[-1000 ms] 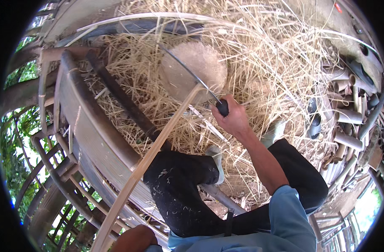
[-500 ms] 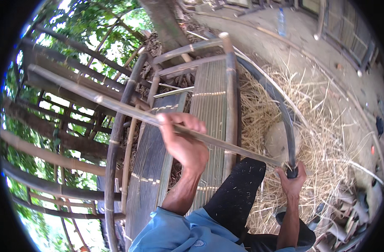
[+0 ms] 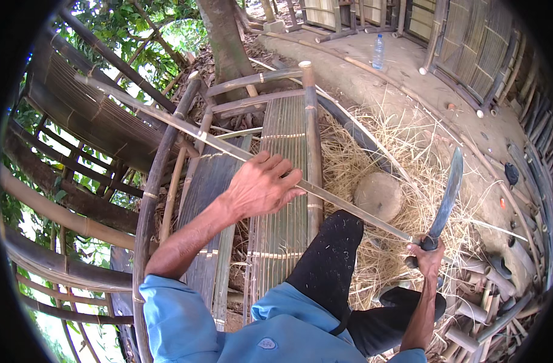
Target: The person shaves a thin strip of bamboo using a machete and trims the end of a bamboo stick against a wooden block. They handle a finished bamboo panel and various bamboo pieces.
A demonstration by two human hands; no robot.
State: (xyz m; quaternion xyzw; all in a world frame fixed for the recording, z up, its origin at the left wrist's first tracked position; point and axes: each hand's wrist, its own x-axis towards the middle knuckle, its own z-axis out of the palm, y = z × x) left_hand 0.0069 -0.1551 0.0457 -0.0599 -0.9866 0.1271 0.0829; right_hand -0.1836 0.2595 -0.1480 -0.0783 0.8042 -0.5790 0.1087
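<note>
A long split-bamboo strip [image 3: 361,212] slants across the view from the upper left down to the right. My left hand [image 3: 261,186] is closed around its middle, back of the hand upward, above the slatted bamboo bench [image 3: 284,151]. In my right hand [image 3: 429,259] is the dark handle of a machete [image 3: 449,192], its broad curved blade tilted up and away to the right. The strip's near end reaches my right hand, beside the handle; whether those fingers also touch it I cannot tell. My dark-trousered knee is just below the strip.
A round wooden chopping block [image 3: 379,196] sits among straw-like bamboo shavings [image 3: 349,158]. Cut bamboo pieces [image 3: 470,311] lie at the lower right. Bamboo railings [image 3: 152,193] line the left. Farther off are a tree trunk [image 3: 222,42], a plastic bottle [image 3: 379,53] and bamboo panels [image 3: 476,54].
My left hand has rolled over the strip, so its back now faces up. The machete blade has swung to the right, showing its flat side. The whole view has shifted slightly.
</note>
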